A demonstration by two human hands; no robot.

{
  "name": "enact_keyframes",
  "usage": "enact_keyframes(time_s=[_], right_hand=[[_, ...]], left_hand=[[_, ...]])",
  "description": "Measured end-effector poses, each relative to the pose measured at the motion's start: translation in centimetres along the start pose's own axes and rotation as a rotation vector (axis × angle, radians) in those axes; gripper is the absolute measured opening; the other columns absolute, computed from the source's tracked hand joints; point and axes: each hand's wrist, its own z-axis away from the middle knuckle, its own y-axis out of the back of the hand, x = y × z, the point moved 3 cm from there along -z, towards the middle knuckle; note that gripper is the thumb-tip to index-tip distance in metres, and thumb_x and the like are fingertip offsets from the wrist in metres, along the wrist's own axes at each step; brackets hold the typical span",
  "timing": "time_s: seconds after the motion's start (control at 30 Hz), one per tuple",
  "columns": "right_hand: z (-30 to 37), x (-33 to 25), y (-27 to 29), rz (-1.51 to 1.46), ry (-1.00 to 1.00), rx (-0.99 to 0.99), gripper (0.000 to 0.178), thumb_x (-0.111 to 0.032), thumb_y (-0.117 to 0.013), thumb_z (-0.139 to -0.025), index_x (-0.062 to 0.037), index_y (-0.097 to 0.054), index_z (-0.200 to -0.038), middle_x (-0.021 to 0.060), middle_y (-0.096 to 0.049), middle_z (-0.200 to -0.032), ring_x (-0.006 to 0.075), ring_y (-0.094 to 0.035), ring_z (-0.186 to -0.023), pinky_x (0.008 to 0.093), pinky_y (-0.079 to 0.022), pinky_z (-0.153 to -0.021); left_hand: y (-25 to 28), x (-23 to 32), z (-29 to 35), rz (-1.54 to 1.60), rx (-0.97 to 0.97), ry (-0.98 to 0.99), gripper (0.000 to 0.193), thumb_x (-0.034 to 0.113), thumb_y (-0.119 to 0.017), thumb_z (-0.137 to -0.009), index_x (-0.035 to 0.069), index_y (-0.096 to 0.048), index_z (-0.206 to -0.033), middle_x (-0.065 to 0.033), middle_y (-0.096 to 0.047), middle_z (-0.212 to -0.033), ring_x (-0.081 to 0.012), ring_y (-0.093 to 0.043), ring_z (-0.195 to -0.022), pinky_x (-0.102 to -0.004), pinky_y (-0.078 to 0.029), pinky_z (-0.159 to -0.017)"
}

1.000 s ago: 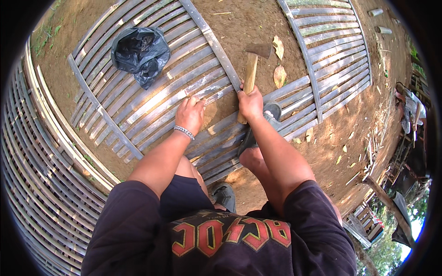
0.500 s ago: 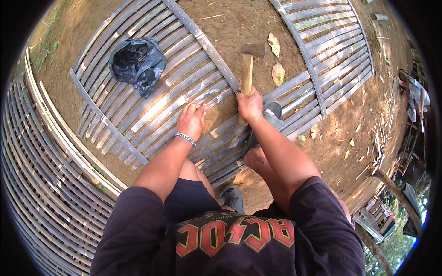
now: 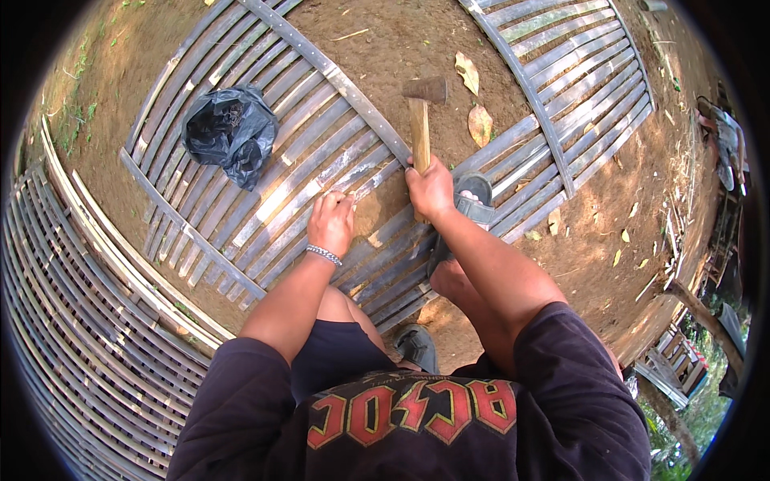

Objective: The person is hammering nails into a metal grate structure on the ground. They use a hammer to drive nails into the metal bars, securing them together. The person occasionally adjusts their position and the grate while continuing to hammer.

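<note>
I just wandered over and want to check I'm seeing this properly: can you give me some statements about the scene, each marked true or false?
1. The right hand grips a wooden-handled tool; the left hand does not. True.
2. The black plastic bag rests on a slatted panel. True.
3. The left hand is inside the black plastic bag. False: it is apart from it.
4. The tool's metal head is at the end nearest the person's body. False: it is at the far end.
5. A chain bracelet circles the left wrist. True.

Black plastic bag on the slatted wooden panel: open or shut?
Open. The black plastic bag has its mouth spread, and small dark pieces show inside; how deep they go, I cannot tell.
</note>
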Motion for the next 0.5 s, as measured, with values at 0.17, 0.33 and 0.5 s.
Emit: enact_keyframes(time_s=[0.17, 0.33, 0.5], right_hand=[[0.00, 0.54, -0.34, 0.010, 0.032, 0.020, 0.025, -0.022, -0.069, -0.089, -0.0097, -0.070, -0.111, 0.0190, -0.073, -0.101, 0.0340, -0.072, -0.100, 0.0414, -0.053, -0.091], [0.03, 0.91, -0.52, 0.006, 0.047, 0.018, 0.026, -0.022, -0.068, -0.090, -0.0101, -0.070, -0.112, 0.0189, -0.074, -0.098, 0.0341, -0.072, -0.096, 0.0419, -0.054, -0.090], [-0.07, 0.80, -0.49, -0.022, 0.052, -0.009, 0.026, -0.017, -0.066, -0.087, -0.0073, -0.070, -0.110, 0.0245, -0.071, -0.107, 0.0435, -0.067, -0.106, 0.0481, -0.052, -0.097]], left_hand=[[0.05, 0.13, -0.04, 0.012, 0.009, -0.011, 0.019, 0.007, -0.073, -0.087, 0.009, -0.076, -0.106, -0.0072, -0.065, -0.101, -0.0306, -0.062, -0.095, -0.0420, -0.053, -0.084], [0.11, 0.19, -0.11, 0.006, 0.021, -0.027, 0.019, 0.005, -0.074, -0.086, 0.008, -0.076, -0.105, -0.0071, -0.065, -0.101, -0.0300, -0.062, -0.094, -0.0413, -0.053, -0.084], [0.16, 0.36, -0.04, 0.007, 0.039, -0.031, 0.021, 0.003, -0.075, -0.084, 0.008, -0.076, -0.104, -0.0069, -0.065, -0.101, -0.0295, -0.062, -0.093, -0.0412, -0.053, -0.082]])
